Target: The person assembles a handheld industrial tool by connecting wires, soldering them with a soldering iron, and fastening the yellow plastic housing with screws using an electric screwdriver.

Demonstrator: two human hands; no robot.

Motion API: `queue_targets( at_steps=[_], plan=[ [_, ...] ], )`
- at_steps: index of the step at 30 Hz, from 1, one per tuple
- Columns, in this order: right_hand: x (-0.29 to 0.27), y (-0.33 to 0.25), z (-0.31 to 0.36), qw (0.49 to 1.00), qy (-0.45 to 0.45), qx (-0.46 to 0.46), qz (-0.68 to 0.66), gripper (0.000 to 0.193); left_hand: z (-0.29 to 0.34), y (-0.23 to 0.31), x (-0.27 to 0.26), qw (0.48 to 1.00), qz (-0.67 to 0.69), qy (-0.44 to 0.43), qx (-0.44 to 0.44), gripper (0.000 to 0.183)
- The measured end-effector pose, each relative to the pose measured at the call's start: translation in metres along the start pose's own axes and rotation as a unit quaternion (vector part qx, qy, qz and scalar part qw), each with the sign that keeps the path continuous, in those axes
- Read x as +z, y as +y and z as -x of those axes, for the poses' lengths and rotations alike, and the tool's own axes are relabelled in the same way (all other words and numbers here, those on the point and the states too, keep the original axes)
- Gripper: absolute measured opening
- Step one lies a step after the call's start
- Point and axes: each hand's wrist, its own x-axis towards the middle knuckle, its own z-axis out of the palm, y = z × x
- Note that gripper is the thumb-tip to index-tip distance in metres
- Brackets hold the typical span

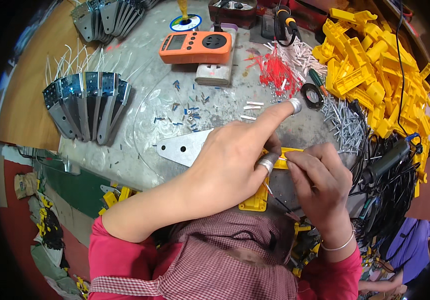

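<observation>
My left hand [230, 157] reaches across a grey triangular metal plate [182, 149]. Its thumb and curled fingers grip a yellow plastic housing [290, 162], while the index finger points out; silver tape wraps the index tip and thumb. At the housing's right side, the fingers of my right hand [322, 185] are pinched together over something small, mostly hidden by the fingertips. Below the left thumb lies another yellow plastic part [254, 201], and a thin wire [277, 199] trails beside it toward the table's near edge.
Yellow plastic housings [370, 70] are heaped at right, beside screws [344, 122] and a black cable bundle [390, 200]. Red and white sleeves [280, 70] lie farther back. An orange meter [195, 47] rests on a power strip [215, 72]. Wired metal plates [87, 105] stand at left.
</observation>
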Motion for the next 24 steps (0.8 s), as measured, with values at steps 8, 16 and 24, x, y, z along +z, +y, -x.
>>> queue_targets(
  at_steps=[8,16,24],
  plan=[
    [0.001,0.005,0.001,0.998,-0.010,0.051,-0.026,0.009,0.001,0.001,-0.001,0.996,0.078,-0.024,-0.044,0.068],
    [0.005,0.003,-0.001,0.978,-0.062,0.139,-0.140,0.007,0.003,-0.006,0.006,0.997,0.070,-0.007,0.020,0.071],
    [-0.018,-0.008,0.018,0.888,-0.158,0.319,-0.292,0.023,0.001,-0.009,0.005,0.997,0.041,0.016,0.070,0.064]
  ],
)
